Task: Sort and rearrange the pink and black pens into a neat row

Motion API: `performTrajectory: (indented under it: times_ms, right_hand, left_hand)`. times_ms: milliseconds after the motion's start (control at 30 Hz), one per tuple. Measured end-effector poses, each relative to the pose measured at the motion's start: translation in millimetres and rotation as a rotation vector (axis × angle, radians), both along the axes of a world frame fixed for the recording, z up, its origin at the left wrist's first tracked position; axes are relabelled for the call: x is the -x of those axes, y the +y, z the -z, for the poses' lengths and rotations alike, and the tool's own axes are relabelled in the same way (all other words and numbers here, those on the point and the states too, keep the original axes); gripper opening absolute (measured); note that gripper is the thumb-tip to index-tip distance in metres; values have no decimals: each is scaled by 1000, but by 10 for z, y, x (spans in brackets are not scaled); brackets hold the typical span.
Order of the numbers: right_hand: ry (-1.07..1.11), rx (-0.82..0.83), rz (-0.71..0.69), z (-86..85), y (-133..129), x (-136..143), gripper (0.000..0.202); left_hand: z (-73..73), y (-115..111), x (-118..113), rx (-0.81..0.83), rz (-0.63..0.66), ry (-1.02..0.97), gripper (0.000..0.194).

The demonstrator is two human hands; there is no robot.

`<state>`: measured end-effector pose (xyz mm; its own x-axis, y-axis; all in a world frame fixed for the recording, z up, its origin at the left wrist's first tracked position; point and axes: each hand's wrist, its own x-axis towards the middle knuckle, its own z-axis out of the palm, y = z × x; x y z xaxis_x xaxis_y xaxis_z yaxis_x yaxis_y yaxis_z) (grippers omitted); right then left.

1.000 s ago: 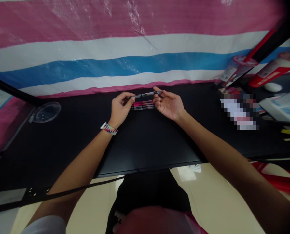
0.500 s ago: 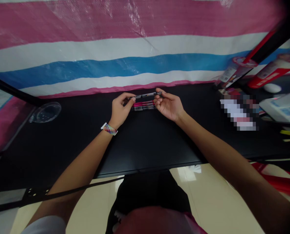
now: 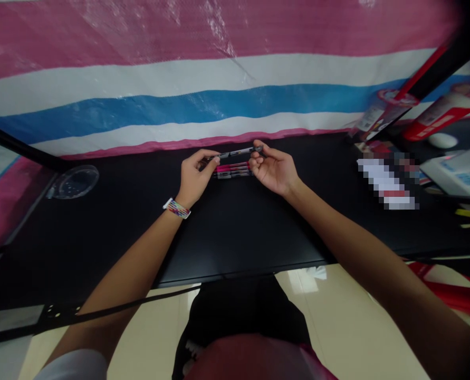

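A dark grey pen (image 3: 236, 153) is held level between my two hands, just above the black table (image 3: 238, 227). My left hand (image 3: 195, 177) pinches its left end between thumb and fingers. At the other end, the thumb and fingertips of my right hand (image 3: 275, 168) are closed on the pen. Below it lie several pens (image 3: 233, 170) side by side, some pink and some grey with clear parts; their ends are partly hidden by my fingers. A patterned band (image 3: 176, 208) circles my left wrist.
At the left stands a clear plastic lid or dish (image 3: 76, 181). Toward the right are a clear cup (image 3: 385, 113), a red and white canister (image 3: 442, 113), a white rounded object (image 3: 442, 140) and a pale box (image 3: 460, 171). A striped plastic sheet (image 3: 203, 105) hangs behind the table.
The pen's right end and the right fingertips have risen very slightly. Both hands keep their grip, and the pens below stay in place.
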<state>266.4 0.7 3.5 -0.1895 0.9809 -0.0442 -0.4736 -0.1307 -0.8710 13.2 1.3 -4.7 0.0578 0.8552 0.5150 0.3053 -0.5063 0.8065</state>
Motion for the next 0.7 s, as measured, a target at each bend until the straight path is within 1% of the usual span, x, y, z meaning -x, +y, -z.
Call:
performTrajectory:
  times_ms: [133, 200, 267, 400, 467, 567, 633, 700]
  right_hand:
    - [-5, -31, -3, 23, 3, -2, 22]
    - [-12, -46, -1, 31, 11, -7, 26]
    - [-70, -109, 41, 50, 39, -18, 29]
    - [-369, -366, 263, 138, 160, -75, 16]
    - [-505, -443, 334, 192, 226, -116, 13]
    - [-748, -517, 370, 257, 293, -164, 20]
    - [-884, -556, 358, 287, 313, -177, 24]
    - [-971, -601, 339, 309, 319, -178, 26]
  left_hand:
    - [-1, 3, 1, -4, -7, 13, 30]
    - [5, 15, 5, -2, -18, 18, 27]
    - [20, 39, 15, -2, -31, 21, 24]
    - [87, 118, 50, 14, -29, 41, 18]
    - [130, 162, 72, 27, -18, 58, 18]
    - [189, 224, 107, 11, -67, 113, 15]
    - [223, 263, 133, -2, -112, 151, 11]
    - [257, 299, 158, 5, -127, 168, 10]
